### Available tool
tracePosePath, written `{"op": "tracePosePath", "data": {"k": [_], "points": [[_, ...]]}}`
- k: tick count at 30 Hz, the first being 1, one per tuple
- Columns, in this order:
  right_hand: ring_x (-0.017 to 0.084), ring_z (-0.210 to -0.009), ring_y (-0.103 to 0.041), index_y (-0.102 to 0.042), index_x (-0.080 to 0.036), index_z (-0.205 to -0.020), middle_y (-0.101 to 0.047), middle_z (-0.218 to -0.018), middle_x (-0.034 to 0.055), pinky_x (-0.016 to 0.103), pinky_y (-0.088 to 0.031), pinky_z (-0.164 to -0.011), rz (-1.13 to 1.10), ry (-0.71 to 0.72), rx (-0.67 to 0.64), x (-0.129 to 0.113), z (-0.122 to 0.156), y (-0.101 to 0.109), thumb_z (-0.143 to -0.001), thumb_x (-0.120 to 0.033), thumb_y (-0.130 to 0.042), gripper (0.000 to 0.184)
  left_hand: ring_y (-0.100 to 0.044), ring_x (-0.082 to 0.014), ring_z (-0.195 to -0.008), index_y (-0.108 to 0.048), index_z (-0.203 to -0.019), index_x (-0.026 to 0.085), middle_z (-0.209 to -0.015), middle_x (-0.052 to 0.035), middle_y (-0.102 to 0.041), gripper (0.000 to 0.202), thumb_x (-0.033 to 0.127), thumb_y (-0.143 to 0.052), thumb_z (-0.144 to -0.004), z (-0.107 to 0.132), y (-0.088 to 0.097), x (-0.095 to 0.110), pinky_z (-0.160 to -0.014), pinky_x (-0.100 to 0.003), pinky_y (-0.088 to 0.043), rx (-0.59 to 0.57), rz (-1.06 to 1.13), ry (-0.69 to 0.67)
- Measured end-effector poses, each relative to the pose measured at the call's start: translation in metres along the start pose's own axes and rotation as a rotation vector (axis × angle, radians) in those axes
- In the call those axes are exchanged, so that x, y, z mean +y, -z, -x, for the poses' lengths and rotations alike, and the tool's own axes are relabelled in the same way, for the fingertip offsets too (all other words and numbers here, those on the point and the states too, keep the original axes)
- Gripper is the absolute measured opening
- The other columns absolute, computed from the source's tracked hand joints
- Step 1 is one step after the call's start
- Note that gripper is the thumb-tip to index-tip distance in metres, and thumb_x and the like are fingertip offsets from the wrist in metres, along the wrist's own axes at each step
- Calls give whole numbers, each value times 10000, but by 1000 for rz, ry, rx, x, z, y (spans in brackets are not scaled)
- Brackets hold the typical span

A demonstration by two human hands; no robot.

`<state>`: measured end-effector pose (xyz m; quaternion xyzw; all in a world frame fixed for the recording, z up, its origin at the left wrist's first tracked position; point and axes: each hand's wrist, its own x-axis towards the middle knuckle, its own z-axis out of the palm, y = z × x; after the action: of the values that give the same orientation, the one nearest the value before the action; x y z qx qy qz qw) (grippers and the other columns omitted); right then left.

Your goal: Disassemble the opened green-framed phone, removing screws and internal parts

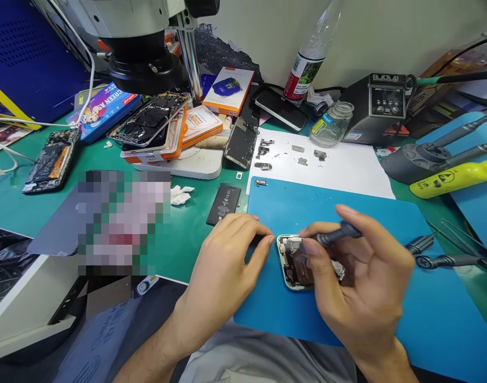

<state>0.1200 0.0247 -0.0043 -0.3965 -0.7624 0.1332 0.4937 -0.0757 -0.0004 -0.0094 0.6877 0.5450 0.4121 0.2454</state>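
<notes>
An opened phone (288, 277) with a pale frame and exposed inner parts lies on the blue mat (283, 314). My right hand (363, 282) grips a dark screwdriver (333, 234), held tilted over the phone's upper part. Its tip is hidden by my fingers, which also cover the phone's right side. Beside the phone's left edge is my left hand (227, 260), thumb and forefinger pinched together. Whatever is between them, if anything, is too small to make out. A black phone battery (224, 204) lies just beyond that hand.
Small metal parts (263, 150) lie on white paper (347, 170) behind the mat. A microscope (143, 64) overhangs the back left, above stacked boxes and phone parts. Screwdrivers (446, 260) and tweezers (462, 242) lie at right, near a yellow bottle (454, 178).
</notes>
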Motion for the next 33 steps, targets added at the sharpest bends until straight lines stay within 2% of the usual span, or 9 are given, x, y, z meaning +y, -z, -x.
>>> {"op": "tracePosePath", "data": {"k": [4, 9, 14, 21, 25, 28, 31, 33], "points": [[174, -799, -785, -607, -251, -1566, -762, -1045, 67, 257, -672, -574, -58, -76, 47, -3, -3, 1, -998, -84, -766, 613, -730, -221, -1222, -715, -1070, 236, -1114, 1, -800, 114, 169, -661, -1146, -1, 0, 0, -1073, -371, -544, -4, -16, 2], [162, -799, -777, -569, -288, -1593, -760, -1076, 58, 235, -635, -532, -106, -104, 22, -1, 1, -1, -1003, -75, -761, 655, -738, -228, -1235, -712, -1072, 241, -1103, -1, -810, 117, 164, -661, -1145, 0, 0, 0, -1096, -380, -548, 1, -21, -5], [173, -868, -789, -531, -302, -1627, -759, -1137, 74, 243, -654, -567, -87, -78, -17, 0, 3, -3, -1009, -64, -751, 698, -742, -230, -1215, -712, -1068, 240, -1115, -8, -810, 128, 166, -648, -1150, 0, 1, 1, -1076, -378, -555, -2, -29, 6], [179, -822, -785, -568, -273, -1594, -765, -1092, 74, 260, -675, -570, -80, -37, -18, 0, -1, -3, -993, -47, -755, 668, -738, -227, -1225, -715, -1073, 242, -1114, -7, -814, 122, 167, -656, -1148, 0, 1, 1, -1084, -375, -547, -9, -29, 10], [206, -826, -799, -567, -292, -1597, -796, -1131, 86, 278, -660, -537, -91, -55, -26, 0, 0, -3, -990, -66, -768, 678, -734, -235, -1244, -711, -1071, 248, -1118, -12, -817, 121, 169, -659, -1147, 1, 1, 1, -1095, -388, -549, -9, -22, 11], [220, -872, -818, -602, -316, -1563, -808, -1220, 92, 326, -704, -618, -43, -44, -19, 0, 1, -2, -962, -76, -820, 683, -736, -241, -1236, -710, -1074, 250, -1114, -16, -817, 123, 170, -655, -1149, 0, 1, 1, -1088, -395, -555, -5, -25, 8], [216, -896, -825, -653, -362, -1493, -814, -1291, 49, 377, -728, -743, 32, 20, -27, 1, 3, 1, -893, -58, -901, 717, -734, -232, -1233, -707, -1071, 241, -1115, -15, -813, 127, 170, -642, -1154, -1, 1, 1, -1087, -382, -552, -7, -29, 4], [224, -957, -834, -636, -372, -1530, -818, -1299, 30, 409, -728, -826, 16, 66, -72, 3, 4, 3, -907, -15, -854, 751, -731, -229, -1242, -711, -1075, 238, -1116, -14, -811, 126, 176, -638, -1157, -1, 1, 1, -1098, -376, -546, -10, -28, 6]]}}
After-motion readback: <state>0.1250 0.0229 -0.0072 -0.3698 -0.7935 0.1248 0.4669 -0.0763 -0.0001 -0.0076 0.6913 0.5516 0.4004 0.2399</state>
